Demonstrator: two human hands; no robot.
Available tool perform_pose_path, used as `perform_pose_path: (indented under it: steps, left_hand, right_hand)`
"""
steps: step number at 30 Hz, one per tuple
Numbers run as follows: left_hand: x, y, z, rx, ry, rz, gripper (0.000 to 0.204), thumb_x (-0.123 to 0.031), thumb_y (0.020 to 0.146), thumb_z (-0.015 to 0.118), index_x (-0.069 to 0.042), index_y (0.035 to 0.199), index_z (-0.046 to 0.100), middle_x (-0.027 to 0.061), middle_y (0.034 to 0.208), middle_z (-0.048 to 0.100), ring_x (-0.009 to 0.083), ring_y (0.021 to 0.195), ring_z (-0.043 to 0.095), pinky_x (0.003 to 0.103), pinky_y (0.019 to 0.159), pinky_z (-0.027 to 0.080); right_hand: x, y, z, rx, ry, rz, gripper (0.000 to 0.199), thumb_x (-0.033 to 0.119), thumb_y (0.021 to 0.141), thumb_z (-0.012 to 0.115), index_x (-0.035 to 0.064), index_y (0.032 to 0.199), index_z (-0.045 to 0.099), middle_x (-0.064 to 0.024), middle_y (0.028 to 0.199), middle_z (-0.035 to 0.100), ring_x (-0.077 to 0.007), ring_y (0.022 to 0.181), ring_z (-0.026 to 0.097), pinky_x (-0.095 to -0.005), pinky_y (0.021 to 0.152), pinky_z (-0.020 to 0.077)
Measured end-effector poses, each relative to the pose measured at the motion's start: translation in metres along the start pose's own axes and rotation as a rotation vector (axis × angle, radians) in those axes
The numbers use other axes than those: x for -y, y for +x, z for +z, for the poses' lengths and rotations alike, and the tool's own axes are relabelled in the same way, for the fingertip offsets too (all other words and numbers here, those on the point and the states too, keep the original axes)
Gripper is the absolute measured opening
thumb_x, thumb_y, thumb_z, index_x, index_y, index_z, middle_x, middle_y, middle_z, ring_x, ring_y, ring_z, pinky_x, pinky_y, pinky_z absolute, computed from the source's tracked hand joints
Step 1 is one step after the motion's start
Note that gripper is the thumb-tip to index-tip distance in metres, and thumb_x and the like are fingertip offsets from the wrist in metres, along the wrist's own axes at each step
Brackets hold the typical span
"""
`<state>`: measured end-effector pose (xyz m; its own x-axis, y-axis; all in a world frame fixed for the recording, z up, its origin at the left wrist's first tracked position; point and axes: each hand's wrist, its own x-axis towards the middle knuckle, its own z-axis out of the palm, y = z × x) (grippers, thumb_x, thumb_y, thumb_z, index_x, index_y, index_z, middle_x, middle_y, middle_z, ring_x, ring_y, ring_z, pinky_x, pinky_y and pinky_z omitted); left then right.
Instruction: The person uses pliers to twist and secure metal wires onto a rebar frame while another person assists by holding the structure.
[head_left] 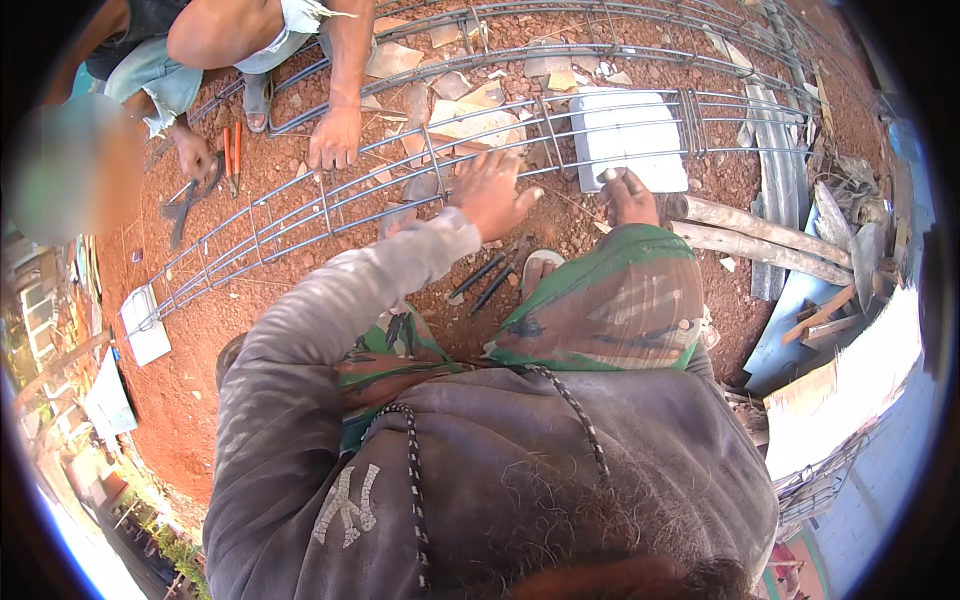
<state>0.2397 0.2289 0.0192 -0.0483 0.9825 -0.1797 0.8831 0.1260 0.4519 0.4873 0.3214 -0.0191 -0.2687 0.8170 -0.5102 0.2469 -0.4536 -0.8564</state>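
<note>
A long rebar cage (300, 218) of thin steel bars and square ties runs across the ground in front of me. My left hand (488, 195) lies over its near bars, thumb spread away from the fingers. To the right, my right hand (630, 198) is closed, thumb against fingertips, at the near edge of a white rectangular slab (630, 125) under the cage. Whatever sits in that pinch is too small to make out. A black-handled hand tool (490, 282) lies on the soil by my foot.
Across the cage a co-worker crouches, one hand (336, 138) at the bars, the other holding a dark metal tool (182, 208). Orange-handled pliers (232, 160) lie nearby. Wooden poles (765, 235) and corrugated sheet (775, 150) are at right. A white board (147, 325) lies under the cage's left end.
</note>
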Motion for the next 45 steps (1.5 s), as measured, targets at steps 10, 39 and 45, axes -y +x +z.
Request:
perform_pose_path:
  steps: [10,39,45]
  left_hand:
    - [0.001,0.089,0.074,0.123,-0.625,-0.351,0.029,-0.034,0.092,0.074,-0.006,0.096,0.078,0.0128,0.088,0.077,0.0242,0.081,0.073,0.039,0.076,0.055]
    - [-0.02,0.068,0.069,-0.078,-0.546,-0.389,0.04,-0.039,0.088,0.079,-0.001,0.099,0.079,0.0153,0.088,0.078,0.0253,0.08,0.073,0.038,0.076,0.056]
    - [-0.018,0.066,0.071,-0.083,-0.586,-0.422,0.037,-0.039,0.086,0.081,-0.004,0.098,0.08,0.0138,0.086,0.078,0.0228,0.076,0.072,0.037,0.074,0.055]
  right_hand:
    - [-0.055,-0.033,0.003,-0.146,-0.131,-0.091,0.027,0.036,0.103,0.065,0.0143,0.12,0.068,0.0044,0.075,0.057,-0.0067,0.06,0.051,-0.0258,0.052,0.042]
    - [-0.082,0.02,0.034,0.226,0.564,0.326,0.022,0.019,0.104,0.062,0.0081,0.123,0.065,-0.0002,0.083,0.06,-0.0129,0.068,0.058,-0.0306,0.062,0.0527]
    - [-0.083,0.016,0.042,0.189,0.51,0.25,0.026,0.022,0.104,0.06,0.0074,0.125,0.063,0.0014,0.087,0.059,-0.012,0.078,0.057,-0.0302,0.07,0.0476]
